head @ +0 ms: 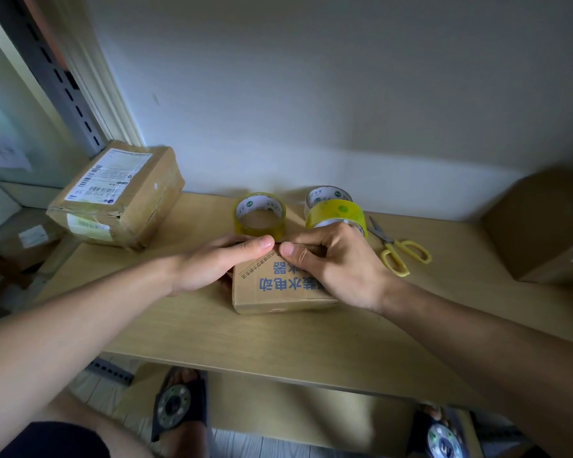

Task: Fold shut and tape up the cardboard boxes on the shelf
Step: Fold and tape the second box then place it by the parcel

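Note:
A small cardboard box with blue print lies flat on the wooden shelf board, its flaps down. My left hand holds its left side, thumb stretched along the far top edge. My right hand rests on the box's right part with curled fingers. Its thumb tip presses the far edge and meets my left thumb. A yellow tape roll sits tilted at the right hand's fingers and seems gripped by them. The tape end itself is too faint to see.
A second tape roll and a third one stand behind the box. Yellow-handled scissors lie to the right. A taped parcel with labels sits at the back left, a plain cardboard box at the far right.

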Action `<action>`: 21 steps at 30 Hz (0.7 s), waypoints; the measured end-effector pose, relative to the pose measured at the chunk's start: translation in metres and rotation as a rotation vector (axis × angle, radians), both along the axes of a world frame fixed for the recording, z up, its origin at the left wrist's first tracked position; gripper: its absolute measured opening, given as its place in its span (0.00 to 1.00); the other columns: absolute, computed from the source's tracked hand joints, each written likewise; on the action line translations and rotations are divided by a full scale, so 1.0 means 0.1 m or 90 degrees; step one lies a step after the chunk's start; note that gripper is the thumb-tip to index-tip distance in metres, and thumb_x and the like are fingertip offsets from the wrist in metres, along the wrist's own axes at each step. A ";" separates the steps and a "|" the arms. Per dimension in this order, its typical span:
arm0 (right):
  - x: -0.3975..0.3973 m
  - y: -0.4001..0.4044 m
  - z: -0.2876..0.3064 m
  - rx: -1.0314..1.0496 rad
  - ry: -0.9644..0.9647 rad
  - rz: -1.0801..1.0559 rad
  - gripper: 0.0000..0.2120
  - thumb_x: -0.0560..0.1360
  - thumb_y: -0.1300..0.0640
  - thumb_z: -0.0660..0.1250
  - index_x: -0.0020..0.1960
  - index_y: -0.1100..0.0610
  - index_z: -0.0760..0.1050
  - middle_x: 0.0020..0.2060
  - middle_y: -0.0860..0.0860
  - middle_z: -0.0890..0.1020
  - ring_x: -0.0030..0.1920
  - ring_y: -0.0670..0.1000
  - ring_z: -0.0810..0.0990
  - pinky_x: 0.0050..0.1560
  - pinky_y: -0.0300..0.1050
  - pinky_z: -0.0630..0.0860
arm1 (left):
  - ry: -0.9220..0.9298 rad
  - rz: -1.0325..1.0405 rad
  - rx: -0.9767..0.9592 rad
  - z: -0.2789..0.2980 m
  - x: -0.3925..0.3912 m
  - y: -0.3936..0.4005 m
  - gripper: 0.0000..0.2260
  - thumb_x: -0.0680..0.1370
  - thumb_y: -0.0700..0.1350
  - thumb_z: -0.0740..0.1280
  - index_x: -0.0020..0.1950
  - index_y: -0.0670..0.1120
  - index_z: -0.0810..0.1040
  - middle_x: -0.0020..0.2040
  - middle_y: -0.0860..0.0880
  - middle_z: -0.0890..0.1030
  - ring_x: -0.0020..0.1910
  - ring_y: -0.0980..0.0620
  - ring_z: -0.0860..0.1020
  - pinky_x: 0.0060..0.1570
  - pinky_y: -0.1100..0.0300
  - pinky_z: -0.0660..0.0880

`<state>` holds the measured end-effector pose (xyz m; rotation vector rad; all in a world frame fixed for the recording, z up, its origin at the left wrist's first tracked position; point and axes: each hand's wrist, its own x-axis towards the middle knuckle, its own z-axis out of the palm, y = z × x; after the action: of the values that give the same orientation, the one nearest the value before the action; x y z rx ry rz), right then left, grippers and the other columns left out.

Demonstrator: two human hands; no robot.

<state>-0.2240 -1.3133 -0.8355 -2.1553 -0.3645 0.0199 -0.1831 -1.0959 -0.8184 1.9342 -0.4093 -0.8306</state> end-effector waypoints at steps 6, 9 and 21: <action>0.03 0.03 -0.02 -0.081 -0.062 -0.047 0.25 0.84 0.47 0.63 0.31 0.57 0.64 0.27 0.49 0.61 0.30 0.48 0.60 0.34 0.49 0.62 | 0.011 -0.017 -0.020 0.00 0.00 0.02 0.22 0.79 0.60 0.56 0.61 0.49 0.81 0.59 0.51 0.86 0.63 0.49 0.82 0.69 0.50 0.73; 0.04 0.00 -0.06 -0.037 -0.025 -0.040 0.24 0.83 0.43 0.60 0.33 0.54 0.74 0.28 0.55 0.69 0.32 0.47 0.66 0.36 0.52 0.69 | 0.010 -0.021 -0.014 -0.01 0.01 0.03 0.23 0.78 0.60 0.56 0.63 0.50 0.81 0.61 0.51 0.85 0.64 0.49 0.81 0.69 0.52 0.72; 0.09 -0.16 0.01 0.107 0.104 0.051 0.14 0.86 0.57 0.57 0.66 0.52 0.78 0.59 0.52 0.84 0.62 0.50 0.82 0.64 0.51 0.78 | 0.046 0.007 0.001 0.00 0.00 0.04 0.21 0.77 0.62 0.58 0.62 0.55 0.80 0.60 0.55 0.85 0.64 0.52 0.81 0.69 0.52 0.73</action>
<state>-0.2152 -1.3290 -0.8350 -1.9571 -0.3446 0.2034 -0.1836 -1.0918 -0.8182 1.9004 -0.3538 -0.8910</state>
